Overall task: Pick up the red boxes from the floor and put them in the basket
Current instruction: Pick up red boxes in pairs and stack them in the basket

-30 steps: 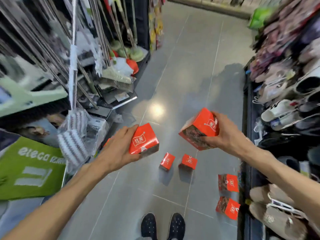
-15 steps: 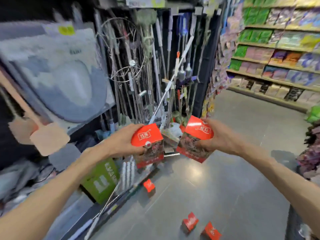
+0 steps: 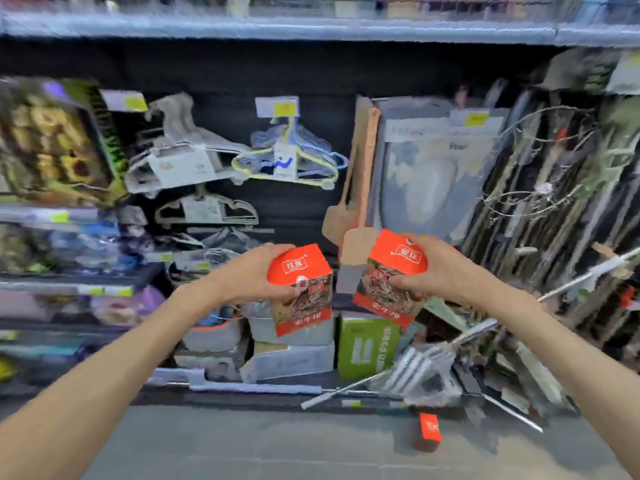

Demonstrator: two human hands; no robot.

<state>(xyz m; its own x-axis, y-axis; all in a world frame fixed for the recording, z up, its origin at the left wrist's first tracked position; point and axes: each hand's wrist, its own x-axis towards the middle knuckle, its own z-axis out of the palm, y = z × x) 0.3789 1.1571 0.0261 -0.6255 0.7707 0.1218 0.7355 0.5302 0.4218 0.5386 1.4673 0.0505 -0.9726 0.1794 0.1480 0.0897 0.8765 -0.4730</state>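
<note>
My left hand [image 3: 254, 275] grips a red box [image 3: 304, 292] from its left side, held upright at chest height. Beside it, my right hand [image 3: 433, 271] grips a second red box [image 3: 388, 282], tilted slightly to the right. The two boxes are close but apart. A third red box [image 3: 429, 427] stands on the grey floor [image 3: 277, 445] below my right arm, near the shelf base. No basket is in view.
A shop shelf unit [image 3: 277, 29] fills the view ahead, hung with clothes hangers [image 3: 287, 161], wooden paddles [image 3: 360, 237] and packed goods. A green carton [image 3: 367, 344] and grey boxes sit on the bottom shelf. Mop handles [image 3: 398, 372] lean out at the lower right.
My view has swung left from the aisle to face the shelf. Both hands kept their boxes and drew closer together. The other boxes on the floor have left view.
</note>
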